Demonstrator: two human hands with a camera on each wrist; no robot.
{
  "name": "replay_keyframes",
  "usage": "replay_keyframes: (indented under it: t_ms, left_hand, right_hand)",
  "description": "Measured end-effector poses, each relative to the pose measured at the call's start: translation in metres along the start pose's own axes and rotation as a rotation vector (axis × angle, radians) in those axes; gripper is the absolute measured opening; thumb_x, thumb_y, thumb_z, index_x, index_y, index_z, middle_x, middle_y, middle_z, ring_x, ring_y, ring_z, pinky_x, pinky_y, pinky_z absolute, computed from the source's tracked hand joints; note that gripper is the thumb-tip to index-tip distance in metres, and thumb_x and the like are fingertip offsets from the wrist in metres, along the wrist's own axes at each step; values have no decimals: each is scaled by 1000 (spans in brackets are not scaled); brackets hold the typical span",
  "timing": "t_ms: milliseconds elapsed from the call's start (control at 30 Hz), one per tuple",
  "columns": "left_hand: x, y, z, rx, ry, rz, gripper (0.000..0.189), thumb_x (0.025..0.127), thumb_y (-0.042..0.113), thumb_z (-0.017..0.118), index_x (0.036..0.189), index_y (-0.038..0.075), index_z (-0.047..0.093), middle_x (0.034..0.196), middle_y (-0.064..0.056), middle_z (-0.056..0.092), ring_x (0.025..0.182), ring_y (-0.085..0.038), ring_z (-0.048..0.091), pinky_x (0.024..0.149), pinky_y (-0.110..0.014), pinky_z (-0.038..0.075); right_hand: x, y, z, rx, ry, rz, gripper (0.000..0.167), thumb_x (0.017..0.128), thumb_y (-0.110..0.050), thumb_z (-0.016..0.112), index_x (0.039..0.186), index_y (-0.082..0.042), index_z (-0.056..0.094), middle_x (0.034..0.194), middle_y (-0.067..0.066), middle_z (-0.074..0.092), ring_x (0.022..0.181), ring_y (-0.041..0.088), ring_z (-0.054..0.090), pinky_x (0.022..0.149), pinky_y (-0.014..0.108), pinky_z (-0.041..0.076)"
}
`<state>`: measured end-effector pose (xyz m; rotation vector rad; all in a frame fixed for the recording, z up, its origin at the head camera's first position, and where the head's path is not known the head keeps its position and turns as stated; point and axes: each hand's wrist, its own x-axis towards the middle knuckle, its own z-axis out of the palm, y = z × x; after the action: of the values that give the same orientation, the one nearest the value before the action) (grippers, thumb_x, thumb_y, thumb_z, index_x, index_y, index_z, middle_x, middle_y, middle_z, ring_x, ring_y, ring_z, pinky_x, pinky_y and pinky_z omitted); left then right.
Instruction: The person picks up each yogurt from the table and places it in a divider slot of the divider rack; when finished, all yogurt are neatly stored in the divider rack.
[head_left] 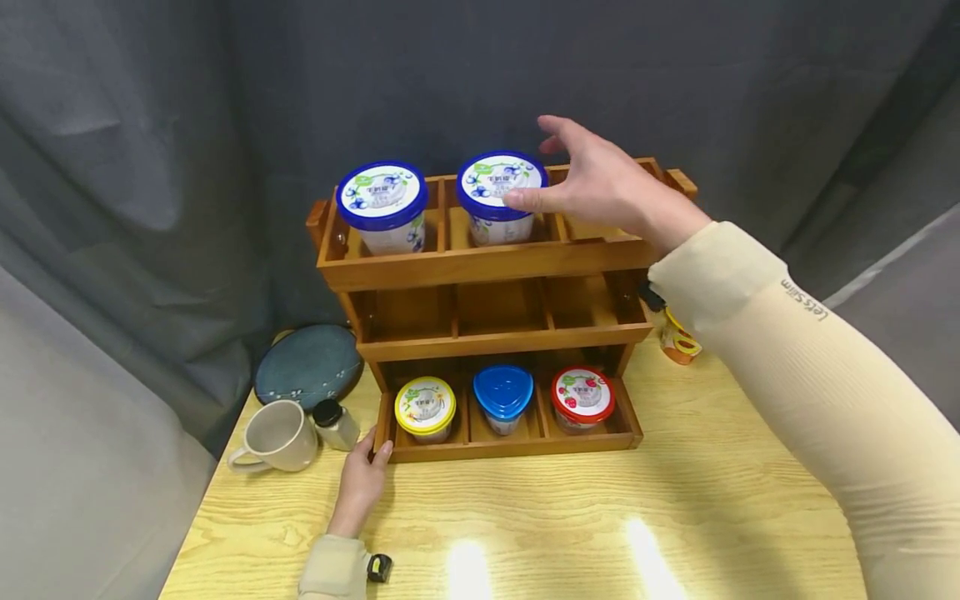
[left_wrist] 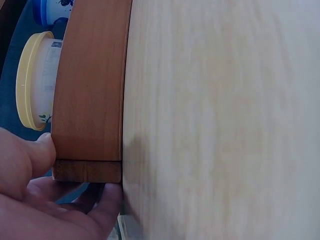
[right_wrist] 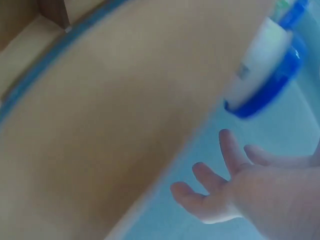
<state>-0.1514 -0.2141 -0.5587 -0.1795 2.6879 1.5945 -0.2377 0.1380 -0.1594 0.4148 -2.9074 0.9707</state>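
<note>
A three-tier wooden shelf [head_left: 480, 270] stands on the table. My left hand [head_left: 363, 479] grips its bottom tier at the front left corner, thumb on the upper edge and fingers against the end, as the left wrist view shows. Two blue-lidded tubs sit on the top tier, one in the left compartment [head_left: 382, 196] and one in the middle [head_left: 501, 187]. Beside the middle tub my right hand [head_left: 600, 179] hovers with fingers spread and nothing between them; its thumb overlaps the lid in the head view. In the right wrist view, a gap separates the fingers from the tub [right_wrist: 260, 70].
The bottom tier holds a yellow-lidded tub [head_left: 425, 407], a blue-lidded container [head_left: 503, 393] and a red-lidded tub [head_left: 582, 396]. Left of the shelf are a dark plate [head_left: 307, 364], a mug [head_left: 279, 435] and a black-capped jar [head_left: 335, 423]. A small orange-and-yellow cup [head_left: 678, 342] stands at right.
</note>
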Motion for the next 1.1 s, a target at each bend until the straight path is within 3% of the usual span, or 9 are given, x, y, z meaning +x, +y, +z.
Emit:
replay_keyframes:
  t_ms: [267, 500, 667, 900, 1100]
  left_hand:
    - [1, -2, -5, -9, 24, 22, 50, 104, 15, 53, 147, -6, 40, 142, -30, 47, 129, -43, 46, 105, -53, 41]
    - [2, -2, -7, -16, 13, 27, 48, 105, 14, 50, 148, -5, 40, 142, -30, 47, 128, -42, 48, 104, -53, 41]
    - [1, -4, -8, -23, 7, 19, 50, 105, 16, 50, 149, -5, 38, 145, -29, 44, 130, -42, 45, 106, -53, 40]
    - [-3, -4, -9, -29, 22, 15, 50, 104, 15, 52, 148, -4, 40, 143, -29, 47, 129, -41, 47, 106, -53, 40]
    - [-5, -5, -10, -45, 25, 20, 50, 104, 13, 52, 148, -5, 39, 142, -29, 47, 129, -41, 48, 106, -52, 41]
  right_hand:
    - [-15, 1, -32, 0, 90, 17, 99, 85, -62, 67, 161, -28, 11, 160, 2, 30, 145, 30, 27, 115, 56, 25]
    - [-31, 27, -56, 35, 168, 41, 89, 90, -54, 65, 160, -29, 16, 161, 4, 27, 147, 31, 21, 115, 58, 24]
    - [-47, 59, -76, 95, 235, 101, 78, 94, -48, 62, 159, -35, 19, 161, -1, 27, 148, 27, 18, 117, 58, 18]
    - [-58, 115, -88, 96, 334, 270, 74, 95, -54, 56, 158, -38, 19, 161, -1, 28, 145, 31, 25, 117, 55, 20]
    - [-61, 178, -79, 133, 296, 398, 84, 93, -62, 52, 160, -30, 13, 163, 15, 16, 144, 44, 21, 113, 64, 18]
